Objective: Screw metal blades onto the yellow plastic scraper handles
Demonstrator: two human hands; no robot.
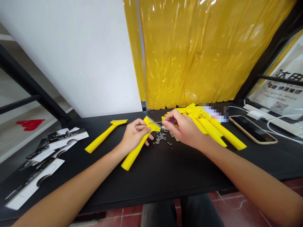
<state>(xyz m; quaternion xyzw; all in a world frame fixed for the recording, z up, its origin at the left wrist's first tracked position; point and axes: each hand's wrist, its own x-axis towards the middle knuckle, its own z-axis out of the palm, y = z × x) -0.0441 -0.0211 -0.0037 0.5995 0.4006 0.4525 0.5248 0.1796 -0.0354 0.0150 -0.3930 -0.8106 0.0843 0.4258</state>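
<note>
My left hand (132, 134) is closed around a yellow scraper (132, 158), whose wide head points away from me and whose handle slants toward the table's front edge. My right hand (186, 127) pinches a thin screwdriver (156, 122); its handle is mostly hidden by the fingers. The screwdriver's tip meets the scraper's head, near a small metal screw. Just beyond my left fingertips lies a scatter of small screws and nuts (159, 138). Another yellow scraper (99, 138) rests to the left, and a heap of yellow scrapers (213, 129) lies right of my right hand.
Black-and-white cardboard sleeves (44, 154) are piled at the left of the black table (151, 179). A phone (253, 129) lies at the right, beside white cables and a power strip (272, 118). Yellow plastic sheeting (189, 56) hangs behind the table next to a white panel (82, 56).
</note>
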